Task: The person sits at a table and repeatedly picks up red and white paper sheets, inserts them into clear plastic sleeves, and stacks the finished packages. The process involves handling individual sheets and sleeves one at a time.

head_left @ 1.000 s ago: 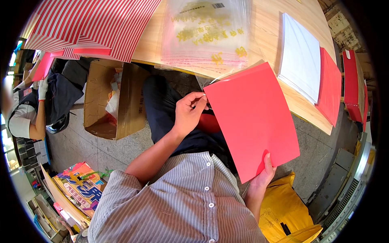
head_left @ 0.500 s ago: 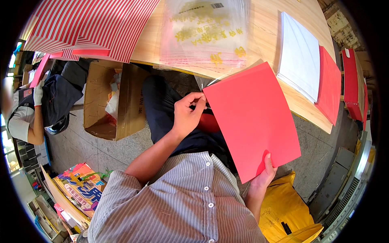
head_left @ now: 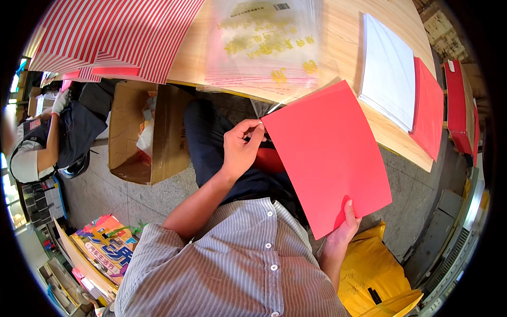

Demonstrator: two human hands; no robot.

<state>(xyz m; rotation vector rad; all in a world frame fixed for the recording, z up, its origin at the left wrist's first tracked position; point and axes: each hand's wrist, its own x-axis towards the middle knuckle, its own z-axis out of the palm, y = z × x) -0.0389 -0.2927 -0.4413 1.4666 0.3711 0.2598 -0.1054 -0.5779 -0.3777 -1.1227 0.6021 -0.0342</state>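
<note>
A large red sheet (head_left: 330, 158), perhaps a folder, is tilted in front of me. My right hand (head_left: 343, 230) grips its lower edge, thumb on top and fingers hidden beneath. At its upper left corner my left hand (head_left: 244, 148) is closed in a pinch, thumb against forefinger. Clear plastic film (head_left: 275, 108), apparently a bag's edge, shows along the sheet's top and reaches those fingertips. How far the film covers the sheet is hard to tell. Beyond lies a stack of clear plastic bags (head_left: 264, 47) with yellow print on the wooden table (head_left: 343, 31).
White sheets (head_left: 388, 74) and red sheets (head_left: 428, 108) lie at the table's right. Red-and-white striped sheets (head_left: 121, 31) cover its left end. An open cardboard box (head_left: 171, 137) stands left of my legs, a yellow sack (head_left: 372, 269) at lower right. A co-worker (head_left: 37, 145) sits far left.
My hands and the red sheet keep nearly the same pose. The view has shifted slightly. At far left, the co-worker's gloved hand and a pink item have moved.
</note>
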